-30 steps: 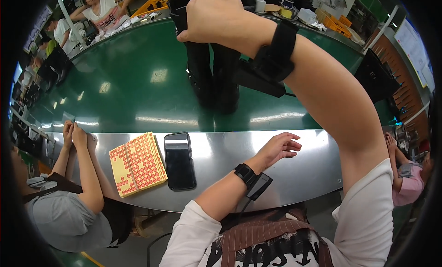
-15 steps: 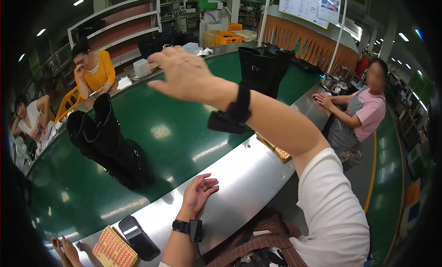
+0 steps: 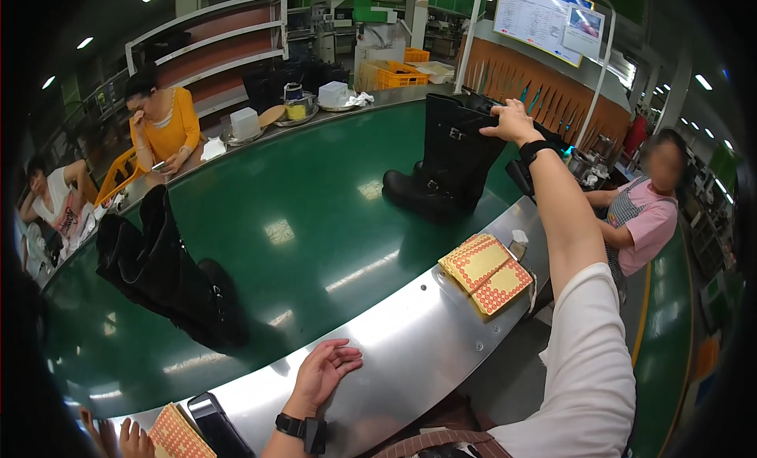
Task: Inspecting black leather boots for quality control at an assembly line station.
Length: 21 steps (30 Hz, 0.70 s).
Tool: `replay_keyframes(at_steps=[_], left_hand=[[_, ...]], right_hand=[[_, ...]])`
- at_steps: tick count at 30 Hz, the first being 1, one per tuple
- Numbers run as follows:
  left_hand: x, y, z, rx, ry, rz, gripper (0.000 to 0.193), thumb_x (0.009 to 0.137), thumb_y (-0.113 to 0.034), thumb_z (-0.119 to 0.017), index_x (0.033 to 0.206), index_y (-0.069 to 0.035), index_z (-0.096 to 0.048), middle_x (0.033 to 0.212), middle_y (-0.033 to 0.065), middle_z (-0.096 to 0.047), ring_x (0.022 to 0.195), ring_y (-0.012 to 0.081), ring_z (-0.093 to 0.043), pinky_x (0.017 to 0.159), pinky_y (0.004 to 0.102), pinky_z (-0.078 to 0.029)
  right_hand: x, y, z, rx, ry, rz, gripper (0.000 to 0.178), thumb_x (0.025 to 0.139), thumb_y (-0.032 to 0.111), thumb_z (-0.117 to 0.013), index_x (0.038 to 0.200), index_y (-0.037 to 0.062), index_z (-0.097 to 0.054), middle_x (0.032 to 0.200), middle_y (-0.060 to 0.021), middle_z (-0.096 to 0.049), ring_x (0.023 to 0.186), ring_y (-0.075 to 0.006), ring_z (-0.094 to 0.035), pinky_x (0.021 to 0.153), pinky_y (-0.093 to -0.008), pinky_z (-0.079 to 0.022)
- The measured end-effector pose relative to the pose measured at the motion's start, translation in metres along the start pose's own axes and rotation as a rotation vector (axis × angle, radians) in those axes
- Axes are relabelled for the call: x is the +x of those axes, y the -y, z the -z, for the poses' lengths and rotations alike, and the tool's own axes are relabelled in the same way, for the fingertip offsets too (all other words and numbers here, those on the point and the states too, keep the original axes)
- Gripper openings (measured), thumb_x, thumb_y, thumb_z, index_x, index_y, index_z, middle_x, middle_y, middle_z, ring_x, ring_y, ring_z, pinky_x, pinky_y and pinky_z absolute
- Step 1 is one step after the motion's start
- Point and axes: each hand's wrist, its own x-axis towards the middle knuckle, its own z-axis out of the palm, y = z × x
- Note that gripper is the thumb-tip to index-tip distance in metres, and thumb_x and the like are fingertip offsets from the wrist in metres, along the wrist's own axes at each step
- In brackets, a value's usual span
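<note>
My left hand (image 3: 322, 371) rests on the metal table rim (image 3: 394, 355), palm partly up, its fingers loosely bent and holding nothing. My right hand (image 3: 514, 125) is stretched out at the upper shafts of a pair of black boots (image 3: 453, 154) on the green surface. Its fingers are spread; whether they touch the leather is unclear. These boots stand upright, with small buckles on the shaft and ankle. Another pair of black boots (image 3: 177, 284) stands to the left, shafts leaning leftward. A dark watch-like band is on each of my wrists.
Beneath my right forearm, a bundle of red-and-yellow patterned cards (image 3: 485, 275) lies on the rim. At lower left are a phone (image 3: 214, 426), a similar stack (image 3: 180, 436) and another person's hands (image 3: 118, 436). People sit across the table (image 3: 315, 190) and at right.
My right hand has swung right, from above the middle of the table to the right-hand boots. My left hand stays on the rim. The view has shifted, showing the card bundle more fully.
</note>
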Motion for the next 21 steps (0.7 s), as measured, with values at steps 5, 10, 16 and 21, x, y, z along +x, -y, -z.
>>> replay_keyframes(at_steps=[5, 10, 16, 21], left_hand=[[0.0, -0.002, 0.001, -0.015, -0.005, 0.02, 0.029, 0.094, -0.017, -0.042, 0.111, 0.004, -0.052, 0.102, 0.023, -0.06, 0.103, 0.0349, -0.057, 0.096, 0.0499, -0.043], [0.001, -0.002, 0.002, -0.001, 0.015, 0.018, 0.029, 0.094, -0.017, -0.042, 0.112, 0.003, -0.053, 0.103, 0.0228, -0.061, 0.104, 0.0345, -0.057, 0.097, 0.0492, -0.043], [0.0, 0.001, 0.004, 0.027, 0.038, -0.009, 0.031, 0.095, -0.018, -0.042, 0.114, 0.005, -0.051, 0.105, 0.0221, -0.06, 0.105, 0.0322, -0.057, 0.097, 0.0472, -0.044], [-0.004, 0.006, -0.001, 0.151, 0.026, -0.039, 0.029, 0.095, -0.016, -0.046, 0.116, 0.004, -0.05, 0.104, 0.0187, -0.06, 0.102, 0.026, -0.059, 0.095, 0.0417, -0.046]], right_hand=[[0.026, -0.023, -0.015, 0.022, 0.073, -0.026, 0.063, 0.074, 0.044, -0.073, 0.124, 0.0096, -0.057, 0.124, -0.0145, -0.053, 0.124, -0.0316, -0.041, 0.101, -0.0408, -0.039], [0.035, -0.028, -0.028, 0.067, 0.036, -0.004, 0.064, 0.075, 0.04, -0.073, 0.126, 0.0064, -0.055, 0.129, -0.0124, -0.054, 0.12, -0.0269, -0.05, 0.101, -0.0376, -0.04], [0.012, 0.013, -0.02, 0.238, -0.068, 0.131, 0.056, 0.071, 0.033, -0.076, 0.117, 0.0041, -0.061, 0.119, -0.0145, -0.06, 0.113, -0.029, -0.056, 0.096, -0.0373, -0.044], [-0.058, 0.086, 0.04, 0.259, -0.239, 0.319, 0.041, 0.068, 0.027, -0.074, 0.104, 0.0064, -0.067, 0.107, -0.0144, -0.064, 0.103, -0.0296, -0.059, 0.089, -0.039, -0.047]])
